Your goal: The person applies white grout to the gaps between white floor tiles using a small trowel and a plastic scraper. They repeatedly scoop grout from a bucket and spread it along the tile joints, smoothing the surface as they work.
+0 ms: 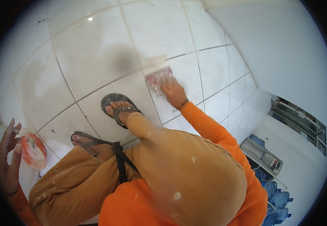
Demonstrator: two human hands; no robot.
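Note:
My right hand [173, 90] presses a red-and-white patterned cloth [155, 78] against the white floor tiles [167, 26]. Its fingers are blurred and lie over the cloth's right part. Close by, a pale filler-like smear [156, 61] covers part of a grout line. At the far left my left hand [8, 156] is raised with fingers stretched and apart. A small whitish bit shows by its fingers; I cannot tell whether it is held. Beside that hand sits an orange bowl [39, 157] coated with white paste, with a lump inside.
My sandalled feet [120, 109] stand on the tiles between my hands, and my bent knees fill the lower middle. A white wall [272, 41] rises at the right. Farther right are several blue water bottles [280, 199], a grey-white appliance [261, 152] and a framed window [299, 116].

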